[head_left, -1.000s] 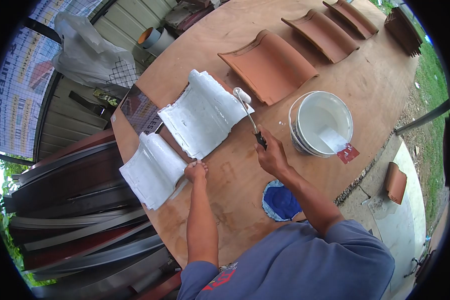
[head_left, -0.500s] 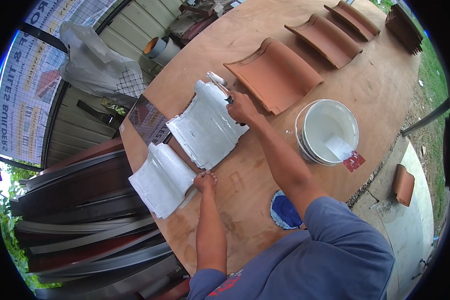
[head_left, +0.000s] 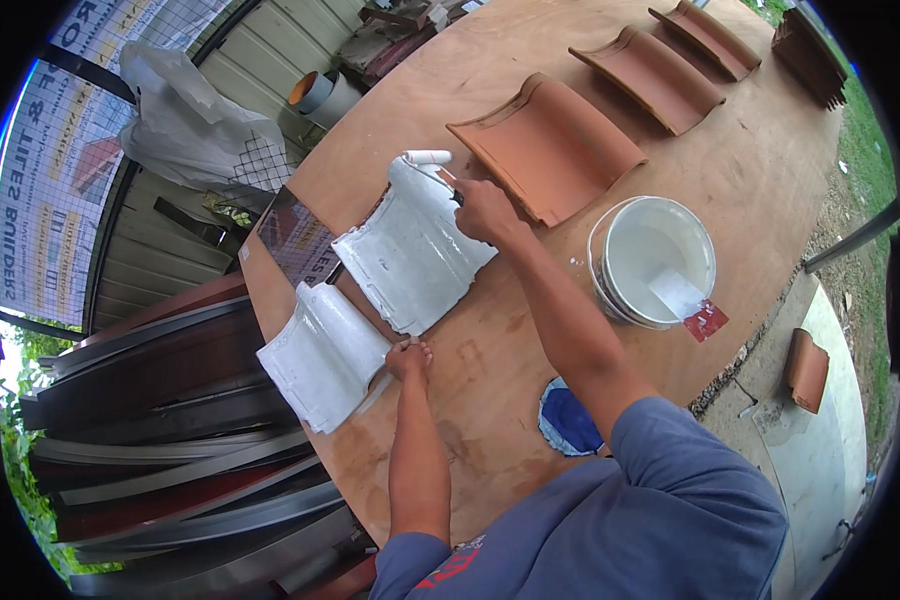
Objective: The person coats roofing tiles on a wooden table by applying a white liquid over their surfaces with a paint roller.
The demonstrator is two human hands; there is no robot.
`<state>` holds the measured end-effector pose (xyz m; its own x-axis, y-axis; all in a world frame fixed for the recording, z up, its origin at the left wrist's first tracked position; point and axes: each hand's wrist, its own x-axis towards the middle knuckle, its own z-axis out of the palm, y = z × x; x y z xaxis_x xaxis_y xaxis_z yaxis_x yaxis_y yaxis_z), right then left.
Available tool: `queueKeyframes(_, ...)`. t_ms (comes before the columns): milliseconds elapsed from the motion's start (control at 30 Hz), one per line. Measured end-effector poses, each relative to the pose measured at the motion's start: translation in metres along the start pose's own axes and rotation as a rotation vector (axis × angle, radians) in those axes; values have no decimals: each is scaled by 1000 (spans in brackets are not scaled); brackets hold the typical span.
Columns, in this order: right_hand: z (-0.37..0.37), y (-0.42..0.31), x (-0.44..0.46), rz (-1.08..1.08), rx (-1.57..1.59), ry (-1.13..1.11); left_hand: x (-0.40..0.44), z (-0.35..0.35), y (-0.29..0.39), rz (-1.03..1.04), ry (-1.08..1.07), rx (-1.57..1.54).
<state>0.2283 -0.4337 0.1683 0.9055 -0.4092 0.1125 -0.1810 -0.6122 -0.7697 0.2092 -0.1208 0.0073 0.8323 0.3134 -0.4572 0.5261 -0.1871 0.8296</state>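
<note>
My right hand (head_left: 486,212) is closed round the dark handle of a small paint roller (head_left: 428,157). The white sleeve of the roller lies at the far top edge of a white-coated roof tile (head_left: 410,250). Below it sits a second white-coated roof tile (head_left: 325,355), its surface glossy. My left hand (head_left: 410,358) is closed between the two white tiles, by the near corner of the upper one; what its fingers hold, if anything, is hidden. A white bucket (head_left: 610,290) of white paint stands to the right, with a red-and-white scraper-like piece (head_left: 692,310) across its rim.
Bare terracotta tiles (head_left: 560,150) lie across the wooden table (head_left: 490,370), with a stack of tiles (head_left: 808,58) at the far right corner. A blue-stained shallow container (head_left: 570,418) is close to my body. Long metal sheets (head_left: 170,430) are piled left of the table.
The paint roller has swung left, from a slanted position off the tile's right side to lying level across its far top edge. My left hand stays almost in place.
</note>
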Motion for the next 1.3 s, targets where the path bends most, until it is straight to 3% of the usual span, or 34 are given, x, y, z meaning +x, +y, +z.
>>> queueKeyframes(167, -4, -4, 3, 67, 29, -54, 5, -2, 4, -5, -46, 17)
queueKeyframes(267, 2, 9, -40, 9, -1, 31, 5, 0, 5, -7, -25, 14)
queueKeyframes(333, -8, 7, -78, 151, 177, 13, 4, -1, 1, 1, -13, 13)
queueKeyframes(533, -41, 15, -146, 173, 232, -26, 3, 1, 3, 38, -18, 13)
queueKeyframes(733, -6, 9, -59, 96, 130, 35, 0, 2, 7, 45, -20, 7)
queueKeyframes(933, 7, 4, -19, 192, 243, 5, -3, 2, 11, -4, 15, 8)
queueKeyframes(1033, 7, 20, -63, 85, 77, 112, -5, 3, 11, -18, 14, 40)
queueKeyframes(1100, -32, 2, -114, 351, 344, -82, -5, 4, 11, -13, 11, 20)
queueKeyframes(1167, -43, 10, -157, 392, 373, -103, -6, 4, 10, -18, 14, 3)
queueKeyframes(1233, -21, 56, -195, 98, 191, 61, -8, 5, 11, -17, 17, -12)
queueKeyframes(1300, -39, 58, -229, 91, 172, 42, -13, 4, 14, -3, 16, -36)
